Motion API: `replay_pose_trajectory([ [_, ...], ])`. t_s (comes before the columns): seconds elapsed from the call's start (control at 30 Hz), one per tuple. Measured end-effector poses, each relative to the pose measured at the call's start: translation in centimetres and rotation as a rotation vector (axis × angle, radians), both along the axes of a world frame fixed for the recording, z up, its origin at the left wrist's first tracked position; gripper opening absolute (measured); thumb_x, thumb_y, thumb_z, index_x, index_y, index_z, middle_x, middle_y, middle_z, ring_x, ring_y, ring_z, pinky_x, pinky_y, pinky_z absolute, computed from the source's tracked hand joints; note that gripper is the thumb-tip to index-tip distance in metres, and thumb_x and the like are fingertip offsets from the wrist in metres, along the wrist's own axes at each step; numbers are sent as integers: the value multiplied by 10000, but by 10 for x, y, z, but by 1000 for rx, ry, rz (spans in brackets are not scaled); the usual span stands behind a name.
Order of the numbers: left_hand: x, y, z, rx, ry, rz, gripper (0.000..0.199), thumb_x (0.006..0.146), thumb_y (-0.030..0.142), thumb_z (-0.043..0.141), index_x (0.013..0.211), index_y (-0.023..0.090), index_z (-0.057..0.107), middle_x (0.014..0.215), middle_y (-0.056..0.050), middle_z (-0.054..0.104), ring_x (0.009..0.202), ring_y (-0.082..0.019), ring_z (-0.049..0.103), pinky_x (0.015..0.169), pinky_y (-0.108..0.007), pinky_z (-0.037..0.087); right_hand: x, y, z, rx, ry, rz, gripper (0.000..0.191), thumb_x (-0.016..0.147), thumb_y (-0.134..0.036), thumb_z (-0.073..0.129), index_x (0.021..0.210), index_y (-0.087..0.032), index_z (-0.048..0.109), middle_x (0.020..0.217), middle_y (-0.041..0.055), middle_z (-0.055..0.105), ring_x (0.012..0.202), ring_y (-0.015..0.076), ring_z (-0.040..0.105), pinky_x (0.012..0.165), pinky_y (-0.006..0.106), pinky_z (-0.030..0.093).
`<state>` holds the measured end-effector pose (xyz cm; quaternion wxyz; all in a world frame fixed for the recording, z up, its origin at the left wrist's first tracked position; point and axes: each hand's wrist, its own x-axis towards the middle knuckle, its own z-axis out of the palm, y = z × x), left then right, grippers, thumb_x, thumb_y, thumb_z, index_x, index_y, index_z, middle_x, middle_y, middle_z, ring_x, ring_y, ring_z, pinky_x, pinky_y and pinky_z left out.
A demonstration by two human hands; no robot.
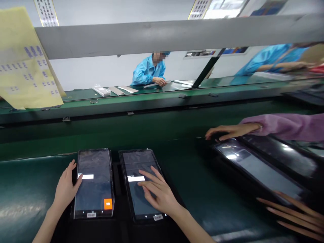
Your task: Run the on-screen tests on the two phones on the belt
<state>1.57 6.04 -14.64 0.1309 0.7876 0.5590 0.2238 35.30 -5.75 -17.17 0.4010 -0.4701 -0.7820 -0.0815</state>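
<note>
Two tablets lie side by side on the green work surface. The left tablet (pixel 95 192) shows a white bar and an orange square on its dark screen. My left hand (pixel 66 185) is at its left edge, fingers apart, the thumb over the screen by the white bar. Over the right tablet (pixel 141 206) my right hand (pixel 158 190) is spread, its fingertips near a white bar below the words "Speaker Test". Whether they touch the glass I cannot tell. Both tablets have a small white label at the lower edge.
At the right, a co-worker's hand (pixel 234 131) in a pink sleeve rests by a larger tablet (pixel 258 168); another hand (pixel 293 212) is below it. A yellow paper (pixel 27 64) hangs at upper left. Behind a grey beam (pixel 162 37), people in blue work at another bench.
</note>
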Motion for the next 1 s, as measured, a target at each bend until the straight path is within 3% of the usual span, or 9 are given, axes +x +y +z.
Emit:
replay_pose_trajectory([
  [0.23, 0, -1, 3, -116, -84, 58, 649, 936, 582, 327, 1456, 200, 257, 1355, -137, 515, 1258, -324, 466, 956, -499, 455, 2, 0, -5, -28, 3, -24, 289, 866, -57, 469, 1065, -223, 596, 917, 21, 723, 1172, 252, 584, 1118, 549, 333],
  [0.47, 1, -1, 1, -98, -130, 53, 650, 922, 588, 338, 1429, 182, 308, 1319, -149, 542, 1232, -330, 493, 958, -496, 452, 3, 3, -8, -62, -46, -55, 293, 906, -84, 459, 1142, -215, 574, 981, 42, 719, 1189, 273, 568, 1072, 578, 389],
  [0.7, 2, 12, 3, -10, -66, 36, 646, 931, 583, 310, 1395, 135, 353, 1224, -162, 586, 1170, -329, 531, 962, -499, 447, 1, 6, -3, -56, 8, -47, 310, 931, -94, 440, 1188, -216, 563, 1037, 54, 710, 1172, 254, 584, 1021, 523, 475],
  [0.83, 24, 42, 24, 101, 58, -80, 681, 949, 577, 232, 1387, 71, 362, 1325, -215, 501, 1277, -358, 421, 1038, -548, 345, -8, 6, 8, -88, 41, -53, 302, 952, -125, 418, 1186, -234, 574, 1068, 50, 703, 1208, 246, 556, 1007, 488, 497],
  [0.9, 43, 58, 35, 75, 101, -202, 650, 952, 586, 235, 1374, 124, 412, 1388, -163, 473, 1353, -336, 328, 1102, -550, 246, -16, 4, 14, -115, 47, -50, 265, 957, -141, 414, 1138, -232, 585, 1067, 55, 702, 1226, 253, 539, 1009, 500, 493],
  [1.0, 70, 76, 41, -25, 149, -391, 578, 946, 612, 289, 1322, 231, 506, 1344, -76, 548, 1310, -293, 416, 1122, -530, 219, -29, -3, 20, -212, 54, -72, 155, 963, -190, 425, 951, -235, 573, 1032, 53, 705, 1236, 274, 529, 999, 535, 493],
])
